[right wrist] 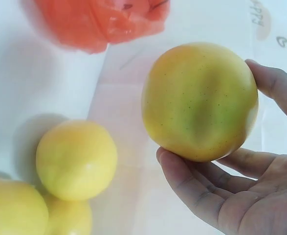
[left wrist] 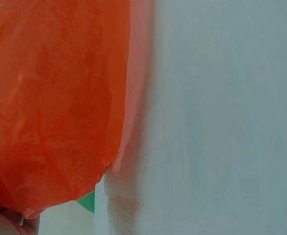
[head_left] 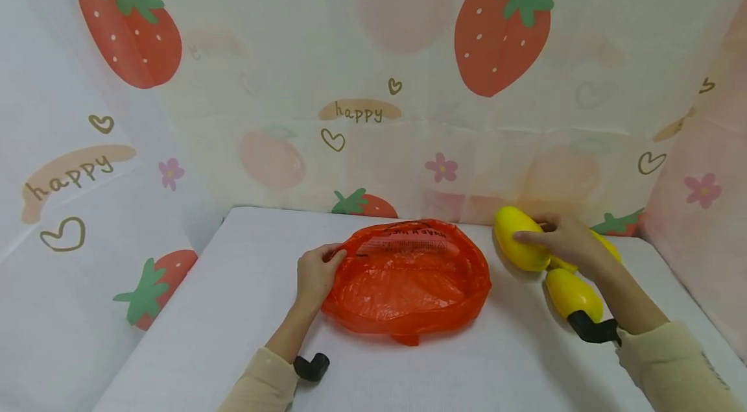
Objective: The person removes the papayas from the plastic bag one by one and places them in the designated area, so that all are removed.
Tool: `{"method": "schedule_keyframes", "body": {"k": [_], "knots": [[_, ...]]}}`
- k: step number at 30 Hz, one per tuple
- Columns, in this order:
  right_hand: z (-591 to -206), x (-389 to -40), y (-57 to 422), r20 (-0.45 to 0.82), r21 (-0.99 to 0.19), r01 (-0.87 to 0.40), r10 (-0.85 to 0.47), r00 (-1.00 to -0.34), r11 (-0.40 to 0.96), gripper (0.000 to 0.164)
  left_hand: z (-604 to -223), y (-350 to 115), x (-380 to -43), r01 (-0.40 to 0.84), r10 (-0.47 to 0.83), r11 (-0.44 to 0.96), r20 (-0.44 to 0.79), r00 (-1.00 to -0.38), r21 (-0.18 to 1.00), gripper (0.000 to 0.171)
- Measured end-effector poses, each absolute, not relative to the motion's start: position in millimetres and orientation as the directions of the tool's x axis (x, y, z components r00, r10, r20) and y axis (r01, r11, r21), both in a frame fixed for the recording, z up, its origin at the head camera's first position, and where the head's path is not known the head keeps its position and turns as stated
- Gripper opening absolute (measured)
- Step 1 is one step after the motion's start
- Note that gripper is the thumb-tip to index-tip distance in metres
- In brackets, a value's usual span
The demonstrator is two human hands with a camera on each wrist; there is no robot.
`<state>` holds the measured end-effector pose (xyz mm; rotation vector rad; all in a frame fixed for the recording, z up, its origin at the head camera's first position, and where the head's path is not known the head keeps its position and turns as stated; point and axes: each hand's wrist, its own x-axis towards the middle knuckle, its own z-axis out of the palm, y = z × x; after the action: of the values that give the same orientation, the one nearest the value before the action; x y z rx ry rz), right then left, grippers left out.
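Note:
A red plastic bag (head_left: 403, 295) stands on the white table with its mouth spread wide. My left hand (head_left: 317, 276) pinches the bag's rim at its left side; in the left wrist view the bag's wall fills the left part and only some fingers (left wrist: 28, 223) show. To the right of the bag my right hand (head_left: 560, 240) holds a smooth yellow mango (head_left: 521, 240) between thumb and fingers. The right wrist view shows this mango (right wrist: 199, 100) with greenish patches and small dark specks, lifted apart from the others.
More yellow mangoes lie close together under my right forearm, one nearer me (head_left: 574, 295) and another (head_left: 608, 244) partly behind the hand. A strawberry-printed cloth (head_left: 280, 74) hangs along the table's back edge and both sides.

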<state>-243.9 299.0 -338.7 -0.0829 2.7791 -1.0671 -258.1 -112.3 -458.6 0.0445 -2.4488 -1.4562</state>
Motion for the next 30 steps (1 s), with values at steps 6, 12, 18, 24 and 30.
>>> {"method": "schedule_keyframes", "body": {"k": [6, 12, 18, 24, 30], "knots": [[-341.0, -244.1, 312.5, -0.154, -0.702, 0.039, -0.097, -0.983, 0.711, 0.079, -458.8, -112.6, -258.9, 0.131, -0.172, 0.493, 0.244, -0.954, 0.86, 0.024], [-340.0, -239.2, 323.6, -0.159, -0.65, 0.049, -0.073, -0.985, 0.758, 0.083, -458.1, -112.4, -258.7, 0.112, -0.173, 0.487, 0.222, -0.96, 0.866, 0.025], [-341.4, -236.4, 333.2, -0.18, -0.625, 0.084, -0.039, -0.983, 0.776, 0.09, -458.7, -112.5, -258.6, 0.112, -0.176, 0.487, 0.223, -0.959, 0.866, 0.025], [-343.7, -231.2, 345.2, -0.159, -0.594, 0.076, -0.025, -0.987, 0.801, 0.09, -458.6, -112.3, -258.5, 0.123, -0.175, 0.489, 0.236, -0.956, 0.863, 0.024], [-348.9, -229.7, 359.9, -0.181, -0.583, 0.092, -0.018, -0.983, 0.807, 0.091, -459.3, -112.5, -257.6, 0.117, -0.178, 0.483, 0.228, -0.957, 0.868, 0.024]]}}
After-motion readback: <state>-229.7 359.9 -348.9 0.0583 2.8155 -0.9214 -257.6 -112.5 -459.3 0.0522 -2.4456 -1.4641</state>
